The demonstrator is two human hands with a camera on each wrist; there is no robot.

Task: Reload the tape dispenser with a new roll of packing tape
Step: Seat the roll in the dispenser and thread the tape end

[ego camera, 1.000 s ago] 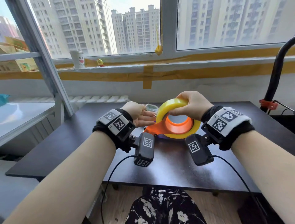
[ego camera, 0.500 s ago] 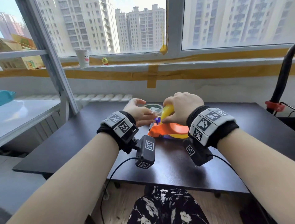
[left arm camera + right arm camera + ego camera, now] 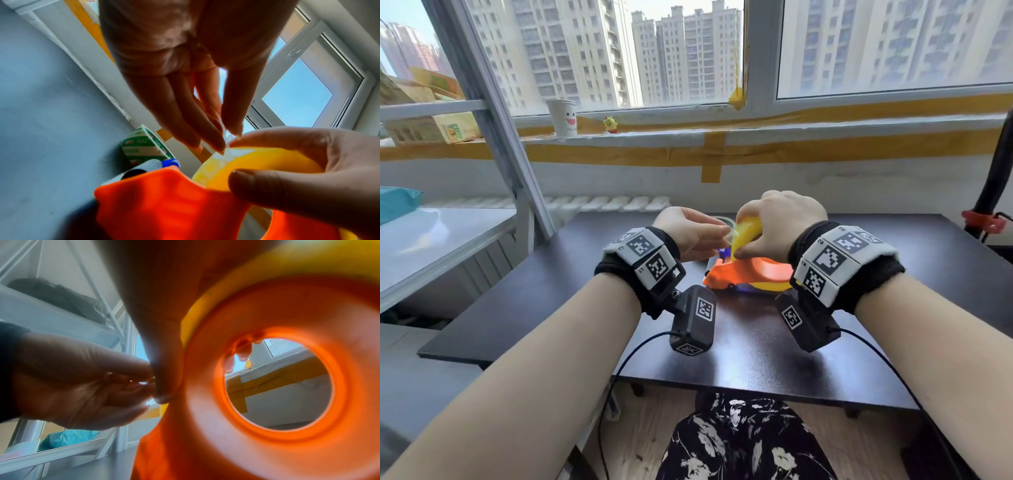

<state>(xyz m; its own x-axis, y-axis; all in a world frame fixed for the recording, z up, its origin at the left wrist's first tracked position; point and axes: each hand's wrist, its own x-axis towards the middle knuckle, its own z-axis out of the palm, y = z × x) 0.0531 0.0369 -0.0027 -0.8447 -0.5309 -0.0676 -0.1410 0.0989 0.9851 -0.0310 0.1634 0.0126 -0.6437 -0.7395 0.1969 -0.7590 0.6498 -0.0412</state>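
Observation:
An orange tape dispenser (image 3: 750,270) lies on the dark table (image 3: 756,342) with a yellow tape roll (image 3: 748,230) seated on its hub. My right hand (image 3: 741,233) grips the roll from above, thumb on the near face and fingers over the far rim. My left hand (image 3: 724,233) pinches the pale loose tape end (image 3: 228,151) at the roll's top edge between thumb and fingertips (image 3: 222,146). In the right wrist view the orange hub ring (image 3: 205,402) fills the frame, and the yellow roll (image 3: 267,264) curves round it. The dispenser's blade end with a blue roller (image 3: 166,163) points left.
A green and white tape roll (image 3: 144,149) stands on the table just behind the dispenser. A paper cup (image 3: 563,116) and a small figure (image 3: 611,124) sit on the windowsill. A white shelf (image 3: 441,233) stands left, and a black post (image 3: 996,178) rises at the right.
The dispenser and roll tipped from facing me to edge-on as my right hand rolled over their top. My left hand closed from a loose pose into a pinch on the tape end.

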